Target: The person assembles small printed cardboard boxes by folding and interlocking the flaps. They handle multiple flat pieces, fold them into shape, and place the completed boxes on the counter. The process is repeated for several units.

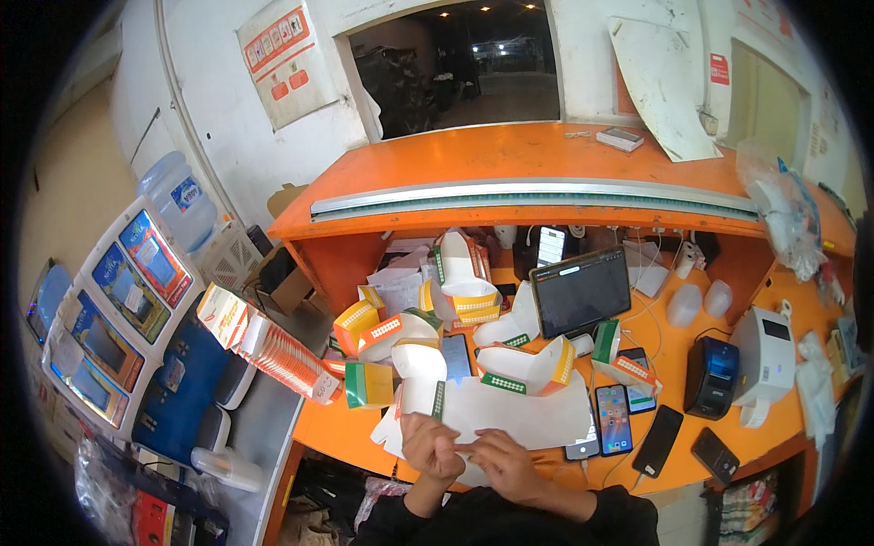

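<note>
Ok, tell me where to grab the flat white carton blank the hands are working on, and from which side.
Take the flat carton blank by its near edge, coming from the person's side. That edge overhangs toward the body, where the left hand and right hand already meet it; folded boxes and phones probably block the far and right sides.

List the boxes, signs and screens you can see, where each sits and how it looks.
Flat white carton: under both hands, desk front.
Folded boxes: piled mid-desk, white, orange, green.
Tablet: propped upright behind them, dark screen.
Phones: lying flat at right.
Poster: wall, upper left, orange-and-white.
</note>
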A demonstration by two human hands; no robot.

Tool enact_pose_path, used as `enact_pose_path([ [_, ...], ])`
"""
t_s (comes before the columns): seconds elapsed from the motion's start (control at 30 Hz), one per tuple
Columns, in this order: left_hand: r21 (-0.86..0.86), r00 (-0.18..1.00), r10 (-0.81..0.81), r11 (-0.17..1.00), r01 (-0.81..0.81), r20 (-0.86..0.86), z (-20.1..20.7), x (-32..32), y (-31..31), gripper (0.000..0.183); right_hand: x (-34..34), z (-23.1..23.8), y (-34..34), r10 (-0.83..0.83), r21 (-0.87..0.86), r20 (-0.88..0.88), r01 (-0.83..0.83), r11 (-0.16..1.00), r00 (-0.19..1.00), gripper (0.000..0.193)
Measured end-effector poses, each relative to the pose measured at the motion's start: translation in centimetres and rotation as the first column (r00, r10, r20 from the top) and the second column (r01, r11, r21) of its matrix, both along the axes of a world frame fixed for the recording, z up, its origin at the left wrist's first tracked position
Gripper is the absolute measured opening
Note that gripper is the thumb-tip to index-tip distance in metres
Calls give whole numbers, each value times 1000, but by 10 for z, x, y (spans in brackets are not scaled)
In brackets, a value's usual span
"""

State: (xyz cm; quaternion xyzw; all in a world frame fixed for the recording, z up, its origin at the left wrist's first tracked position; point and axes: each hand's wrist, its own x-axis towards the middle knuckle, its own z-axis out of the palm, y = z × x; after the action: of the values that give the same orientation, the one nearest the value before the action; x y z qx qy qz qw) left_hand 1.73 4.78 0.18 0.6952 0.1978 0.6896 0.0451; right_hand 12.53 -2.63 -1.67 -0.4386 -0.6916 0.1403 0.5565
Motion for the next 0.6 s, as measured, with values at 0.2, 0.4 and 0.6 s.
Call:
enact_pose_path([
  [0.2, -684, 893, -437, 684, 253, -107, 15, -10, 0, 28, 48, 15, -6, -226, -184, -237, 185, 965, 945, 11],
  [0.4, -769, 637, -604, 60, 636, 480, 13, -12, -19, 18, 38, 29, 6, -373, 42, -137, 381, 924, 918, 26],
  [0.6, -555, 496, -625, 118, 823, 602, 12, -6, -12, 19, 30, 30, -12, -91, 47, -172, 101, 994, 981, 41],
])
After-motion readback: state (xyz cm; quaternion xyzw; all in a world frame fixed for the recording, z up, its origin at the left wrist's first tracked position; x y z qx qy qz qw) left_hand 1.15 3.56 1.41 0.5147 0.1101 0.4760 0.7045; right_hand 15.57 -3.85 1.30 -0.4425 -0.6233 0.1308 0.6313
